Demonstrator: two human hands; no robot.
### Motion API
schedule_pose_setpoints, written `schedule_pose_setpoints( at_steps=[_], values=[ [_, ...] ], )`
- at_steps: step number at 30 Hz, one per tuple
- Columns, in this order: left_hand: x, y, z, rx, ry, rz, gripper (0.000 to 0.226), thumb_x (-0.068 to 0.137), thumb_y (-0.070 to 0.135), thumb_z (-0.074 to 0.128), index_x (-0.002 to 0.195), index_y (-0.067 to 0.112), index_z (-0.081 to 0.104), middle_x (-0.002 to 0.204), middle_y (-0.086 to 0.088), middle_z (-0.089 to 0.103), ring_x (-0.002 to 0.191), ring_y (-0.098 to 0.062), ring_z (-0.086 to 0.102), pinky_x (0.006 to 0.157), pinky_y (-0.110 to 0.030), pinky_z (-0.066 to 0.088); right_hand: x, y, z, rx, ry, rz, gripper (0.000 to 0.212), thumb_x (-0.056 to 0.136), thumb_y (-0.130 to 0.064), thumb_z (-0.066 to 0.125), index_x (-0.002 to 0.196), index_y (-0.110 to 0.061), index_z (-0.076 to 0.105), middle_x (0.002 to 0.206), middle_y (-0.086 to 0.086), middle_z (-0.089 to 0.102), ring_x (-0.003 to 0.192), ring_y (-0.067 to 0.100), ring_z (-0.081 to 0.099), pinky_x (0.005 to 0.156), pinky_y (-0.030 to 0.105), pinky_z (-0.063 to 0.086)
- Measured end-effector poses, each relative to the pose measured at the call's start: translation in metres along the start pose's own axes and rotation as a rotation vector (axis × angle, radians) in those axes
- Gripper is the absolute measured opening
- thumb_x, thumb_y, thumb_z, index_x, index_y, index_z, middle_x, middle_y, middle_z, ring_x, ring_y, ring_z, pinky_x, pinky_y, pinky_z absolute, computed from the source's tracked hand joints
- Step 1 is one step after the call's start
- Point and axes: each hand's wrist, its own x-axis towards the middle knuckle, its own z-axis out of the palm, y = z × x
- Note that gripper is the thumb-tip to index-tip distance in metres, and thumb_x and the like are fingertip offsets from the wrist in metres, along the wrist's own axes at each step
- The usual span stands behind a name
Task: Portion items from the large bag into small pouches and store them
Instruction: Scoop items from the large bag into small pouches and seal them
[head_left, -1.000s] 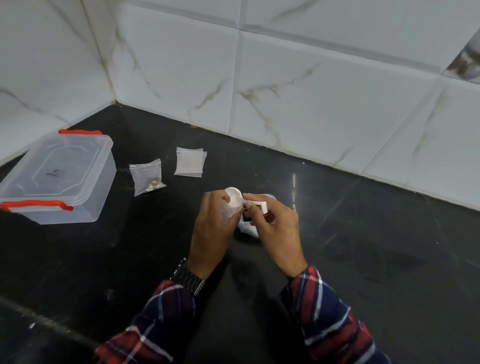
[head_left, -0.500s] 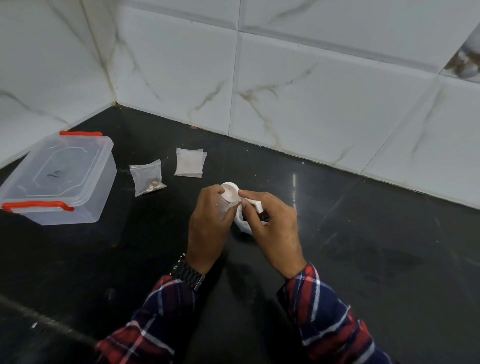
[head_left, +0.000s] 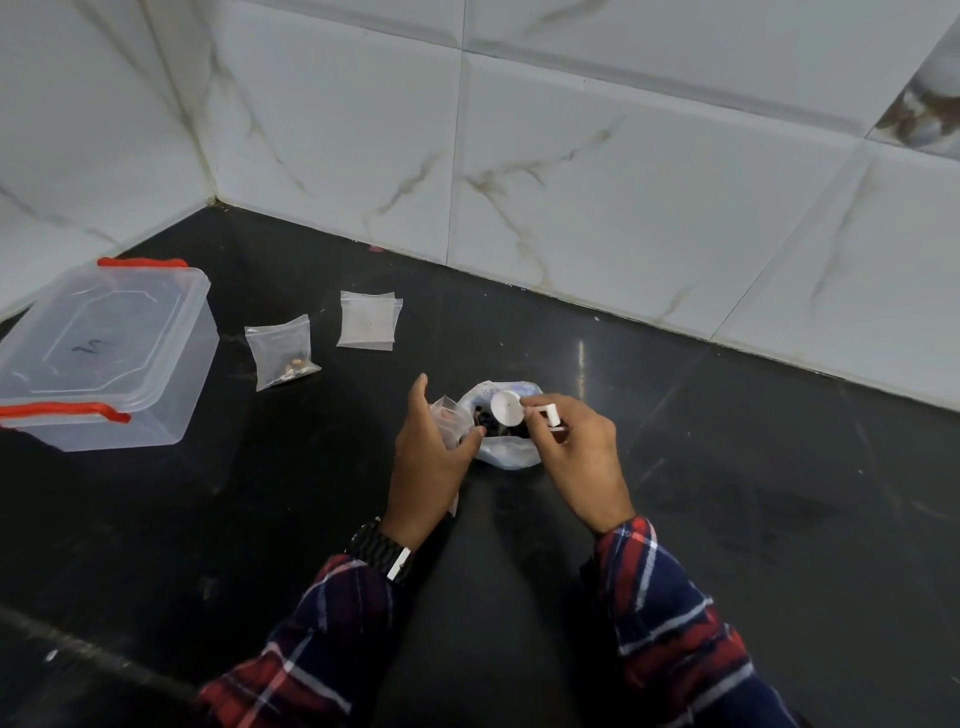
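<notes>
**White scoop drawn away from the pouch**

White plastic scoop (head_left: 508, 408), pressed against the pouch (head_left: 448, 415) half a second ago, now sits right of it over the open bag (head_left: 506, 451), pinched in the right hand (head_left: 582, 457). The left hand (head_left: 423, 462) holds the clear pouch, forefinger lifted. Far left, a filled pouch (head_left: 281, 351) shows brown bits, beside empty pouches (head_left: 368, 326) and a lidded box (head_left: 104, 353).

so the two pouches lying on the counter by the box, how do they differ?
The left pouch holds a few small brownish items in its lower corner; the right pouch looks empty and milky white. The left one lies tilted and nearer the clear box; the right sits squarer, closer to the wall. Both are small, plastic and untouched.
</notes>
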Motion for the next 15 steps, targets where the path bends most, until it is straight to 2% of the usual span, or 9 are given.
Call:
schedule_pose_setpoints(
  at_steps=[2,5,8,11,15],
  values=[
    [0.002,-0.002,0.004,0.073,-0.013,-0.019,0.073,0.078,0.026,0.076,0.14,0.013,0.039,0.136,-0.009,0.051,0.123,-0.02,0.05,0.097,-0.024,0.04,-0.001,0.009,0.003,-0.071,-0.029,-0.034,0.016,0.093,-0.013,0.059,0.104,-0.015,0.071,0.098,-0.005,0.068,0.086,-0.008,0.06,0.073,0.005,0.045],
    [0.004,-0.006,0.008,0.091,-0.009,-0.042,0.054,0.077,0.028,0.077,0.122,0.014,0.051,0.118,-0.005,0.059,0.104,-0.016,0.056,0.082,-0.022,0.041,-0.002,0.016,0.007,-0.118,-0.056,-0.092,0.021,0.093,-0.016,0.059,0.112,-0.015,0.069,0.105,-0.004,0.069,0.09,-0.008,0.058,0.076,0.007,0.047],
    [0.004,-0.006,0.01,0.038,-0.005,-0.081,0.044,0.076,0.027,0.077,0.109,0.017,0.049,0.105,-0.001,0.06,0.096,-0.017,0.059,0.079,-0.027,0.046,-0.002,0.019,0.012,-0.193,-0.072,-0.153,0.026,0.093,-0.013,0.059,0.117,-0.018,0.067,0.103,-0.002,0.07,0.085,0.003,0.061,0.076,0.02,0.053],
    [0.006,-0.006,0.012,0.025,0.0,-0.117,0.042,0.076,0.025,0.077,0.105,0.017,0.047,0.098,0.0,0.06,0.092,-0.019,0.06,0.08,-0.031,0.049,0.0,0.024,0.019,-0.332,-0.102,-0.181,0.029,0.092,-0.015,0.058,0.12,-0.02,0.065,0.104,-0.002,0.07,0.083,0.013,0.065,0.072,0.033,0.055],
    [0.008,-0.005,0.013,-0.006,-0.002,-0.145,0.041,0.077,0.019,0.075,0.106,0.017,0.048,0.092,0.003,0.058,0.087,-0.017,0.06,0.077,-0.029,0.049,0.002,0.029,0.026,-0.455,-0.137,-0.177,0.031,0.093,-0.022,0.054,0.123,-0.023,0.063,0.112,-0.005,0.068,0.093,0.015,0.065,0.073,0.03,0.051]
  ],
)
